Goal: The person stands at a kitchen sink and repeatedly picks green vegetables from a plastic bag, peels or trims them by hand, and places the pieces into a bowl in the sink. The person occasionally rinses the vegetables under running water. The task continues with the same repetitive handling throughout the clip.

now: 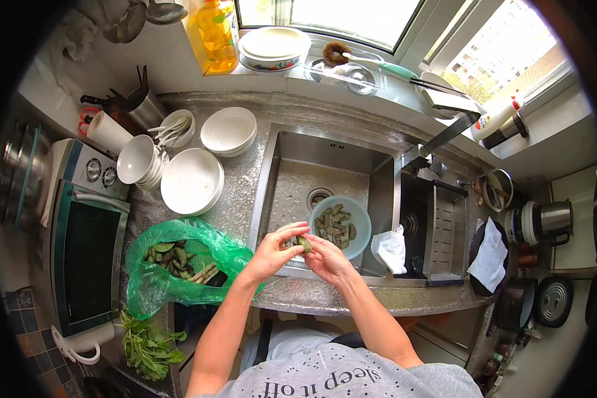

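Note:
Between the fingertips of my left hand point(277, 252) and my right hand point(329, 258) is a short green bean pod point(304, 244). Both hands are over the front edge of the steel sink point(293, 171). Just beyond them, a pale blue plastic bowl point(363, 219) sits in the basin and holds several flat green pods point(335, 221) with brownish patches. To the left on the counter lies an open green plastic bag point(144, 268). Inside it are more pods point(176, 258), some pale stalks point(205, 273) and something dark and glossy.
Stacked white bowls point(191, 179) stand left of the sink, beside a toaster oven point(87, 248). Leafy greens point(151, 348) lie at the counter's front left. A white cloth point(390, 249) drapes over the sink divider, below the faucet point(442, 134). A slotted steel drainer point(445, 234) occupies the smaller basin.

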Tool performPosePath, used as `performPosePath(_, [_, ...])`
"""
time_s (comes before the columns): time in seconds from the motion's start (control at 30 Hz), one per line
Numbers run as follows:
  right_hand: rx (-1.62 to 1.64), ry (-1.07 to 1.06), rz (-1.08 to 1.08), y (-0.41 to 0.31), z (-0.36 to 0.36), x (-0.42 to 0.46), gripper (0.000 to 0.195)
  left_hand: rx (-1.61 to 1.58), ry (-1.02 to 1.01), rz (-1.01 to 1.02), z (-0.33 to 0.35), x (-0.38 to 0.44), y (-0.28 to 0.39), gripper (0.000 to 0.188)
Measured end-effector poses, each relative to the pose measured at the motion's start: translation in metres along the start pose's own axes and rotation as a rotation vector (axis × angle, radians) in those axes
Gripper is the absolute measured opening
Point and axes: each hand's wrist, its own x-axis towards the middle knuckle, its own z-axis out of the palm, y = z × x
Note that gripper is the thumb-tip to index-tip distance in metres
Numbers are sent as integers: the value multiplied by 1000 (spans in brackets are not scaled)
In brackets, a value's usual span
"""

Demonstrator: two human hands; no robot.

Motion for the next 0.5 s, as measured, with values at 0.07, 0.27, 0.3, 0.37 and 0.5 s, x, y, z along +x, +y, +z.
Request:
performPosePath(0.07, [-34,-36,-14,0,-4,-1,23,74,52,32,3,2,2,36])
performPosePath(0.27, [-285,133,-92,-5,26,-21,23,38,290,77,-1,2,-1,36])
performPosePath(0.3, [-357,142,-87,-6,29,-24,23,70,283,89,-2,3,-5,36])
performPosePath(0.37, [-398,138,-188,-3,29,-23,21,134,271,111,-4,1,-9,36])
performPosePath(0.5, [-571,148,-353,-6,27,-18,15,138,143,26,-3,-2,-2,33])
